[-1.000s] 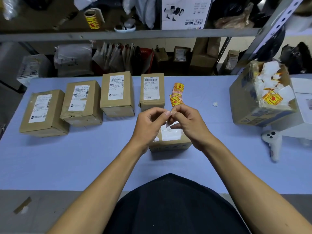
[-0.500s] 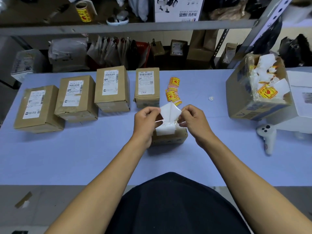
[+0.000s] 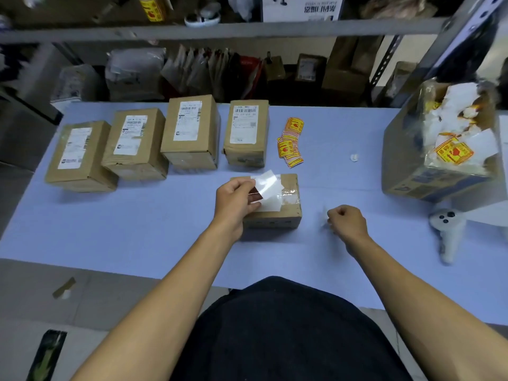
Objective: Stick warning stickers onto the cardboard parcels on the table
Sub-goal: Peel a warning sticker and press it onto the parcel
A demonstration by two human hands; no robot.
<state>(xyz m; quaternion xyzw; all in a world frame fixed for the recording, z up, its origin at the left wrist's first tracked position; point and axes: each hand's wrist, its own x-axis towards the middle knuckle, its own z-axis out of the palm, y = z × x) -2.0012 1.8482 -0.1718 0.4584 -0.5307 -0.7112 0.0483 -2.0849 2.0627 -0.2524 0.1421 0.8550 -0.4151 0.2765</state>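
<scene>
Left hand (image 3: 236, 200) pinches a peeled sticker (image 3: 265, 188) by one corner over the nearest parcel (image 3: 286, 207) — likely lining it up — while the right hand (image 3: 347, 220), fisted on something pale and blurred, sits clear on the table (image 3: 137, 229)

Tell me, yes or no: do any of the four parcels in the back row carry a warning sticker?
No: the four parcels show only white shipping labels.

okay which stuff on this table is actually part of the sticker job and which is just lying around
Part of the job:
- peeled sticker, white back up, in the left hand
- brown cardboard parcel nearest the person
- four labelled cardboard parcels in a row
- loose yellow-and-red warning stickers
- right hand, closed, off to the side

Lying about:
- white handheld controller
- open cardboard box of sticker waste
- small white scrap
</scene>
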